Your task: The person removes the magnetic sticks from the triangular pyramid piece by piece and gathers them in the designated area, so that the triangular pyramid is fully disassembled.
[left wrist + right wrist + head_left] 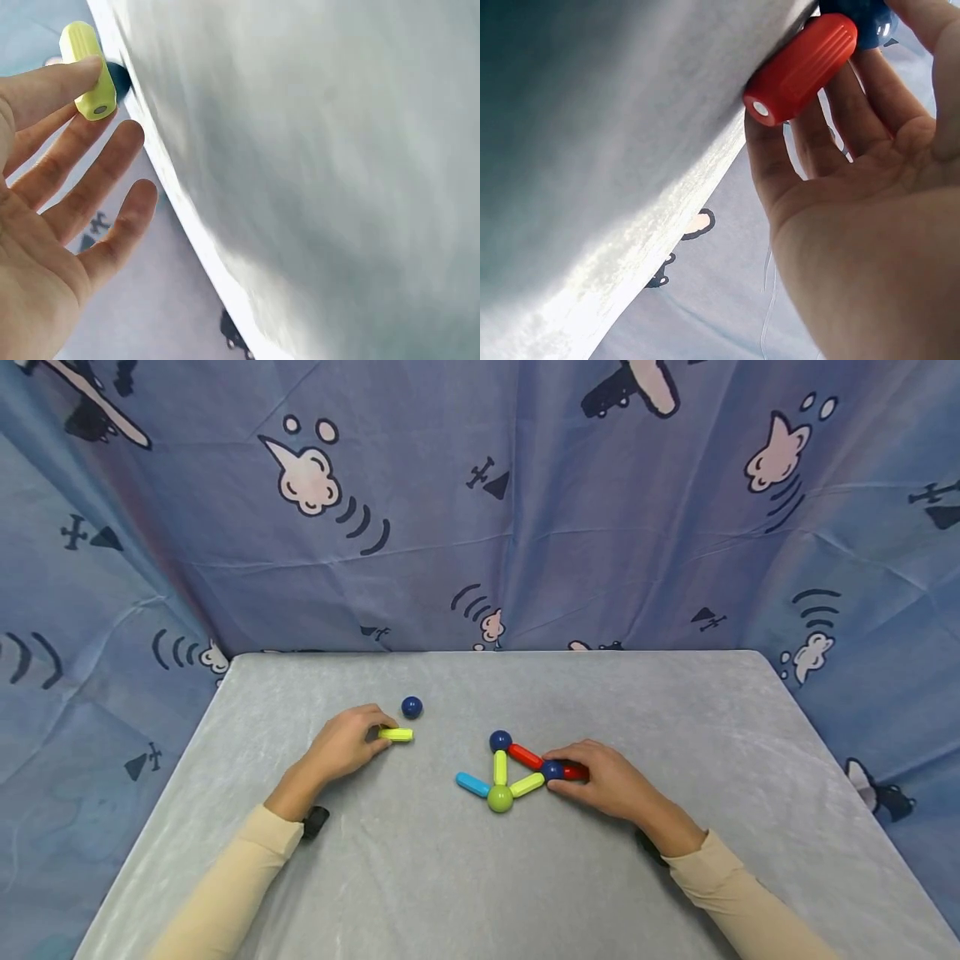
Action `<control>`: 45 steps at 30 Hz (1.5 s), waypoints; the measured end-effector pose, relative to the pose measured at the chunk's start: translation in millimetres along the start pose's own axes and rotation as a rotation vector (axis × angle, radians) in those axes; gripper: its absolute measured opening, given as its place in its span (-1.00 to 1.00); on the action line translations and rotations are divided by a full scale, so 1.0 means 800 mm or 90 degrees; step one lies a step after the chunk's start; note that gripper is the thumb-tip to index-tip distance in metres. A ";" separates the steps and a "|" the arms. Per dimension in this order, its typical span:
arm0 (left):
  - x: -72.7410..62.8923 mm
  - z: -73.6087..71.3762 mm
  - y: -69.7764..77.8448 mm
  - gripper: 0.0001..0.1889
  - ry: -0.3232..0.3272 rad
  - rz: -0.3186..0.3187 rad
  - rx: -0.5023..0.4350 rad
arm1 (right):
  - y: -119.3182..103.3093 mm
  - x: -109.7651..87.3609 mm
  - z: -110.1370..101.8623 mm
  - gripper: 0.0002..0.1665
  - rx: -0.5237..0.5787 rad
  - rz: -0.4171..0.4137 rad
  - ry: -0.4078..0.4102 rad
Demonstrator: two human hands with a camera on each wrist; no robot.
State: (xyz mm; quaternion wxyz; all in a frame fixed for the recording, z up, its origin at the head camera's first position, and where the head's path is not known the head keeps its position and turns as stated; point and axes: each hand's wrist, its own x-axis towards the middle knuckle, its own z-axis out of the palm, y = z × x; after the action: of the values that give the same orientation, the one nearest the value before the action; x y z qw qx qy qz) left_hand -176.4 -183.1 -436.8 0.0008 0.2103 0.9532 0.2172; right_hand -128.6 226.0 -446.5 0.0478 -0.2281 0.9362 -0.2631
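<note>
My left hand (347, 742) pinches a yellow-green magnetic rod (401, 735) between thumb and fingertips; the left wrist view shows the metal dot on the end of this rod (88, 79), with the other fingers spread. Just beyond it lies a loose dark blue ball (412, 707). On the right, thumb and fingers of my right hand (611, 781) grip a blue ball (552, 770) at the corner of a rod-and-ball figure. A red rod (802, 69) juts from that ball under the palm, its far end joined to nothing.
The figure also has a second blue ball (500, 741), a green ball (500, 798), another red rod (525, 756), two yellow-green rods (500, 768) and a light blue rod (472, 784). A grey cloth covers the table (420, 877); a patterned blue curtain (420, 527) hangs behind.
</note>
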 end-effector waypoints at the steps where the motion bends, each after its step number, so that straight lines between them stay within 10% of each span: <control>1: 0.000 -0.001 -0.004 -0.75 0.004 -0.003 0.002 | 0.000 0.000 0.000 -0.55 -0.001 0.000 -0.001; 13: 0.002 -0.004 -0.032 -0.76 0.004 -0.039 0.000 | 0.001 -0.003 0.002 -0.54 -0.002 0.011 -0.005; 45: -0.001 -0.002 -0.035 -0.74 0.019 -0.044 -0.014 | -0.001 0.000 0.001 -0.54 -0.008 0.007 0.007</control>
State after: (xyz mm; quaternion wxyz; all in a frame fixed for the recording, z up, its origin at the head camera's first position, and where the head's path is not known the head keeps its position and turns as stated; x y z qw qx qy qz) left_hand -187.2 -207.0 -447.4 -0.0034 0.1740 0.9574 0.2303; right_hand -128.2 225.0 -446.3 0.0425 -0.2215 0.9394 -0.2582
